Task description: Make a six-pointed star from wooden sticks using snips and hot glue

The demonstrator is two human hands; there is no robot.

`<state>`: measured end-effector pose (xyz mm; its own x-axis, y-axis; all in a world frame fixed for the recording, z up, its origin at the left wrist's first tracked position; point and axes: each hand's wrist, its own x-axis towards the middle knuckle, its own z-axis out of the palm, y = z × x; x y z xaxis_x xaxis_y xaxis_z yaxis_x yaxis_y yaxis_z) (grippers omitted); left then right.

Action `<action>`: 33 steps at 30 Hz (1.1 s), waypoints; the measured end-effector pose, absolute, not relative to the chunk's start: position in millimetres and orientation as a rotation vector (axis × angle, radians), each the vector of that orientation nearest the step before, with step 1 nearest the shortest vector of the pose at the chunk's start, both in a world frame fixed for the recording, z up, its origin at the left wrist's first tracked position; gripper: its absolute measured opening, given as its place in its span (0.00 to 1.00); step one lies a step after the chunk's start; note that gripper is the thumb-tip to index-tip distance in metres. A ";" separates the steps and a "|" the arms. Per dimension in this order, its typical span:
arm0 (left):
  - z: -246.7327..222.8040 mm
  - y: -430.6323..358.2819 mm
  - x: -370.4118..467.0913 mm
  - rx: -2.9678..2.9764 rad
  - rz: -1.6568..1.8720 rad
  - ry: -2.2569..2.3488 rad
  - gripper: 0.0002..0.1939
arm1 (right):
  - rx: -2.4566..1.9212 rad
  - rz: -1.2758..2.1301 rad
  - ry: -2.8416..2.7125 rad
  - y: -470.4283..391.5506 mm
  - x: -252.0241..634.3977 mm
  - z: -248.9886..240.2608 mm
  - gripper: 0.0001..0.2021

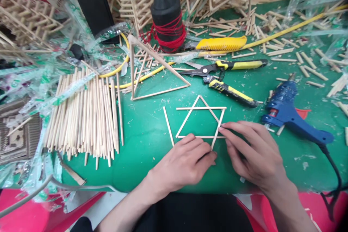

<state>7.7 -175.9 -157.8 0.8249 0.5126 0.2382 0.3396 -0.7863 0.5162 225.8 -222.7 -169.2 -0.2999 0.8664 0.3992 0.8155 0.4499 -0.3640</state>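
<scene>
Head view: stick star (201, 108) mostly beyond hands, on table (148, 125)

Right hand (252, 148): bent fingertips at its right side. Left hand (187, 160): half-curled over near edge. Grips: can't tell. Stick pile (84, 116) left, glue gun (289, 110) right.

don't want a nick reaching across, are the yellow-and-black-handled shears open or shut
Open: the shears lie with their blades parted and their handles splayed apart.
</scene>
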 end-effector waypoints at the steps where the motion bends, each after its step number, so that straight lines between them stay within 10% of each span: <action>1: -158.2 -175.6 8.2 2.549 0.511 0.623 0.09 | -1.406 0.120 -2.162 -222.8 225.9 -169.4 0.20; 33: -156.5 -176.9 12.9 2.610 0.542 0.631 0.08 | -1.531 0.114 -2.024 -220.7 218.2 -160.8 0.23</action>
